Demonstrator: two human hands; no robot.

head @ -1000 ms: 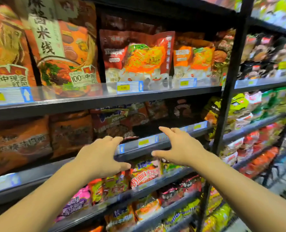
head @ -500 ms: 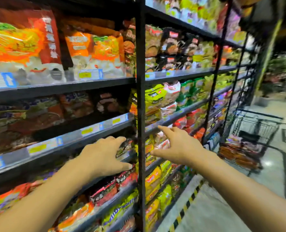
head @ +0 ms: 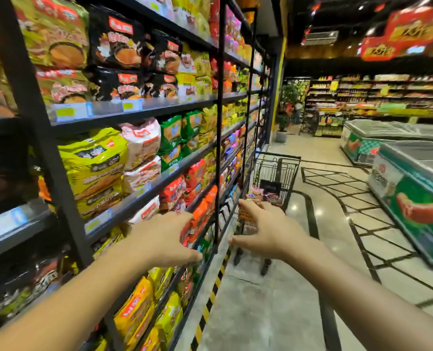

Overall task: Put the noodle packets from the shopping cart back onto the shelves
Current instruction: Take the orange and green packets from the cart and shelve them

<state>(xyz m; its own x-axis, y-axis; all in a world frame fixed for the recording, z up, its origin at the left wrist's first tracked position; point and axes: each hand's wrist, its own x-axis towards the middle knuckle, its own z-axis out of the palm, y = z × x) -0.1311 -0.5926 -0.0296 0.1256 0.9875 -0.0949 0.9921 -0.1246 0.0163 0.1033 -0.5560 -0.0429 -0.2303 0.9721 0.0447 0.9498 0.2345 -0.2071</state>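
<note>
Reaching out empty, left hand (head: 163,238) and right hand (head: 266,230) spread; shopping cart (head: 273,178) ahead

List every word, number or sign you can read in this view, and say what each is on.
No text here can be read with confidence.
Noodle packets on the shelves: large printed characters, smeared by motion blur.
Price tags on the shelf edges: too blurred.
Hanging red sign: yellow characters, blurred.
Freezer side labels: unreadable.
Packets in the shopping cart: too small.
</note>
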